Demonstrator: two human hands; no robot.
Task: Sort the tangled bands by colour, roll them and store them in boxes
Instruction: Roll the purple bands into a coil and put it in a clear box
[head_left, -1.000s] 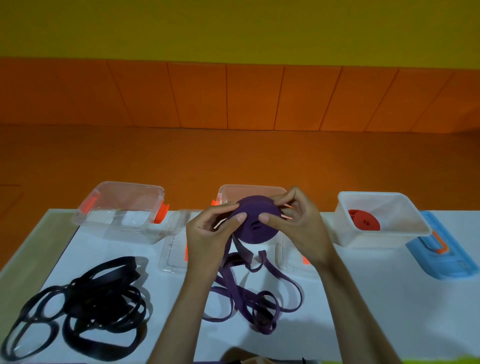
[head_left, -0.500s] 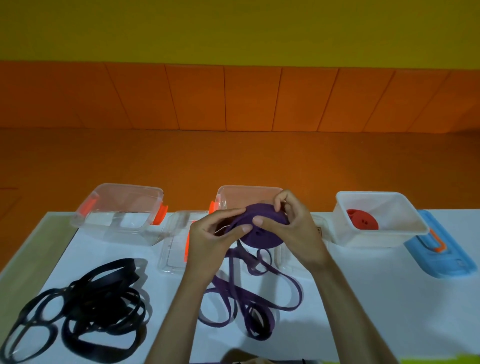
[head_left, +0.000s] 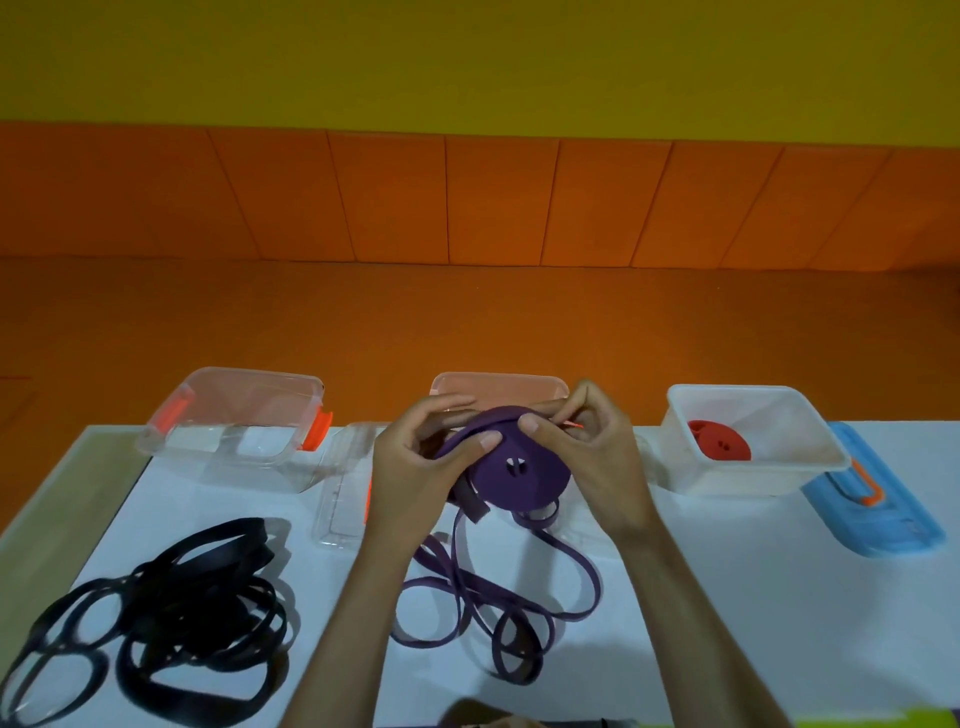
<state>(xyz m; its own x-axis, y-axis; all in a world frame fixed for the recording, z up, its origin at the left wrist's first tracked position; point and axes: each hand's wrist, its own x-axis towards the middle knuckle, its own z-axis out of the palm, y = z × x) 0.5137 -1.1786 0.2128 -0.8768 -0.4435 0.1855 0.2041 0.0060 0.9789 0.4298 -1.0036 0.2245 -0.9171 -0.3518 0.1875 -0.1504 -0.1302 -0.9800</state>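
Gripping purple roll (head_left: 519, 470) rim: left hand (head_left: 410, 475), right hand (head_left: 605, 467).

Middle box (head_left: 498, 383) largely behind purple roll (head_left: 511, 467); black bands (head_left: 208, 597) off left edge.

Bare table (head_left: 810, 623) right; black bands (head_left: 171, 613) crowd left; clear lid (head_left: 340, 493) edges unclear.

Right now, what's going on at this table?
A person's left hand and right hand grip a half-wound purple band roll above the white table; its loose tail lies below. A red rolled band sits in the white plastic box. The tangled black bands lie unrolled at left.
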